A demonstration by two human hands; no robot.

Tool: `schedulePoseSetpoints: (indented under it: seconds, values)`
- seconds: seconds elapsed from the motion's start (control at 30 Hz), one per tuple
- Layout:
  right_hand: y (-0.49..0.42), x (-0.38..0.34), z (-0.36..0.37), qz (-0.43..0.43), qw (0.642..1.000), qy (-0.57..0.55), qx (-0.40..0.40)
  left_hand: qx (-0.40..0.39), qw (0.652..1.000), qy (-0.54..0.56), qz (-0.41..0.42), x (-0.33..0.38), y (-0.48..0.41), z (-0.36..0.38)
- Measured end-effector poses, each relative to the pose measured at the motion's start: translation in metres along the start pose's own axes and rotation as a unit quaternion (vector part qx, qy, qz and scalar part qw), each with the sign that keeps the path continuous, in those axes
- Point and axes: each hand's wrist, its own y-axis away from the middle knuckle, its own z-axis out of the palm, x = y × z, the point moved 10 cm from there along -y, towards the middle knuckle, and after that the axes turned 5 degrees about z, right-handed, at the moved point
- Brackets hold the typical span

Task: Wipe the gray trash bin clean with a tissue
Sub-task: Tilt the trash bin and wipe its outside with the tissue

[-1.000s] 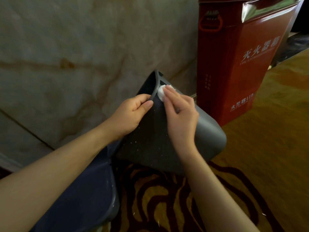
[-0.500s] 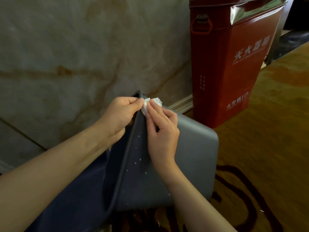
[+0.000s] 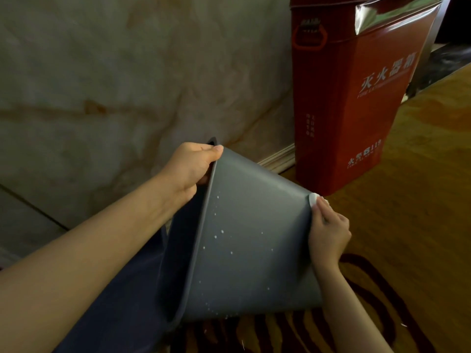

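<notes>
A person's two bare hands are holding a gray plastic trash bin tipped on its side above a gold carpet with dark swirling lines, close to a veined marble wall. The left hand is gripping the bin's rim at its upper edge, thumb lying on the outer wall and fingers curling inside the opening. The right hand is closing its fingers on a small wad of white tissue and pressing it against the edge where the bin's side wall meets its base. Small white droplets are dotting the bin's outer wall between the two hands. A tall red metal fire-extinguisher box with white lettering is standing on the carpet against the wall, just beyond the bin's base.
</notes>
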Motion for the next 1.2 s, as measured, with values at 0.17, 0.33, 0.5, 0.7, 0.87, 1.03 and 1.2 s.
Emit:
schedulePoseSetpoints:
  seconds: [0.17, 0.33, 0.5, 0.7, 0.87, 1.03, 1.2]
  values:
    - [0.031, -0.048, 0.036, -0.042, 0.997, -0.025, -0.064, 0.019, 0.999, 0.031, -0.04, -0.009, -0.004, -0.006]
    - [0.1, -0.114, 0.081, -0.13, 0.968, -0.094, -0.195, 0.029, 0.996, 0.055, -0.058, -0.012, -0.006, -0.005]
    - [0.134, -0.128, 0.079, -0.184, 0.952, -0.102, -0.22, 0.076, 0.994, 0.035, -0.068, -0.014, -0.011, -0.009]
    - [0.109, -0.096, 0.056, -0.213, 0.964, -0.033, -0.155, 0.07, 0.993, 0.044, -0.087, -0.017, -0.021, 0.003]
    - [0.06, -0.035, 0.033, -0.109, 0.989, 0.021, -0.097, 0.095, 0.992, 0.008, -0.078, -0.019, -0.03, 0.001]
    - [0.018, 0.014, 0.01, -0.007, 0.997, 0.057, -0.057, 0.078, 0.995, -0.004, -0.064, -0.013, -0.041, 0.013]
    - [0.002, 0.028, 0.008, 0.03, 0.997, 0.055, -0.045, 0.015, 0.997, 0.009, -0.074, -0.014, -0.032, 0.033]
